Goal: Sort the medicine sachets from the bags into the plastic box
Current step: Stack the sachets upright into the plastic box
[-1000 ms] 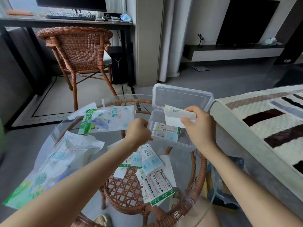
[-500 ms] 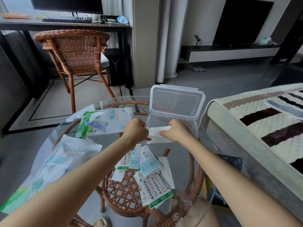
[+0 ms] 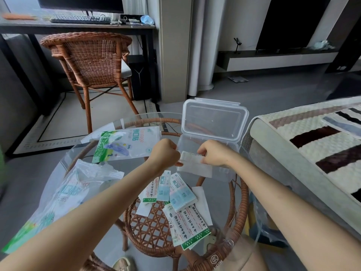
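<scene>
On the glass desk (image 3: 218, 194), at 8 o'clock, lies the crumpled bag (image 3: 78, 192), and at 10 o'clock the flat printed bag (image 3: 127, 143). My left hand (image 3: 166, 153) is curled at the left wall of the plastic box (image 3: 228, 173) and, as far as I can see, it grips that wall to steady it. At 6 o'clock the loose sachets (image 3: 181, 194) wait in a small fan. The white sachet (image 3: 192, 160) I am placing now is low inside the box at its near-left side, and my right hand (image 3: 214, 154) pinches its right end with bent fingers. The box stands at 1 o'clock with its lid (image 3: 213, 122) open and upright behind it. To do this step well, I think I should lay the sachet flat against the bottom, parallel to the long wall, before I let go, so that the next ones can stack in a tidy way. The box looks light, so I would hold it firmly on the smooth glass.
</scene>
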{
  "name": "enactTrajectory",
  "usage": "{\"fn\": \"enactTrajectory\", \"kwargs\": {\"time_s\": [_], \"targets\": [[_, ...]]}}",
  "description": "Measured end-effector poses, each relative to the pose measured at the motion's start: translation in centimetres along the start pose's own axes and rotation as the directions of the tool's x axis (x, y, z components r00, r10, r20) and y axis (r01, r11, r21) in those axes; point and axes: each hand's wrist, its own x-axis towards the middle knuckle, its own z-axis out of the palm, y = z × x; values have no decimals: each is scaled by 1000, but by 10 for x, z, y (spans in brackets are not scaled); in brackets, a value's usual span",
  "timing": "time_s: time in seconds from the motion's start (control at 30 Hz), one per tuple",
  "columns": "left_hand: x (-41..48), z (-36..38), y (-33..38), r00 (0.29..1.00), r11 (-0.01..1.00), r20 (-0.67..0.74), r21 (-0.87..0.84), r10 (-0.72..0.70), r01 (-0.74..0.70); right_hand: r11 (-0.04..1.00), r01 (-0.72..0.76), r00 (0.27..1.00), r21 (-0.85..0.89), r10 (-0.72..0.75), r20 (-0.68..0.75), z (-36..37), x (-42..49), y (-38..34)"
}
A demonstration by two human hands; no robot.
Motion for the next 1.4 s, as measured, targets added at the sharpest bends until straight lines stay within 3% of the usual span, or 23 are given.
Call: {"fn": "enactTrajectory", "kwargs": {"time_s": [0.13,0.33,0.43,0.5,0.57,0.67,0.8,1.0,1.2,1.33,1.4], "targets": [[0,-1,0,1000,1000,3,-7,-2,2,1000,-8,999,-28,6,-54,4,3,0],[-2,-6,0,999,998,39,-54,-25,27,999,39,999,-33,-39,-2,-2,0,-1],[-2,-8,-4,998,997,52,-73,-31,34,996,40,969,-76,-58,-241,-11,-27,-13],[-2,-8,-7,999,998,42,-59,-15,17,994,83,927,77,-48,-373,-11,-62,-26],[-2,-9,-10,1000,999,26,-46,16,-15,979,96,956,181,-40,-290,-5,-100,-38],[-3,-10,-12,996,996,-2,-16,88,-88,987,-8,997,160,21,-81,20,-122,-52],[-7,-10,-12,994,994,-22,-2,106,-106,985,-115,991,131,122,-49,44,-107,-63],[-13,-11,-11,994,995,-46,-19,95,-96,927,-194,976,322,215,-30,54,-90,-55],[-12,-12,-15,997,995,-23,-57,80,-81,909,-36,963,416,143,-228,18,-126,-29],[-10,-12,-19,995,989,-19,-109,99,-101,845,139,839,516,176,-514,-18,-119,-10],[-10,-12,-20,993,989,-22,-99,112,-114,899,98,815,427,174,-553,-30,-96,-5]]}}
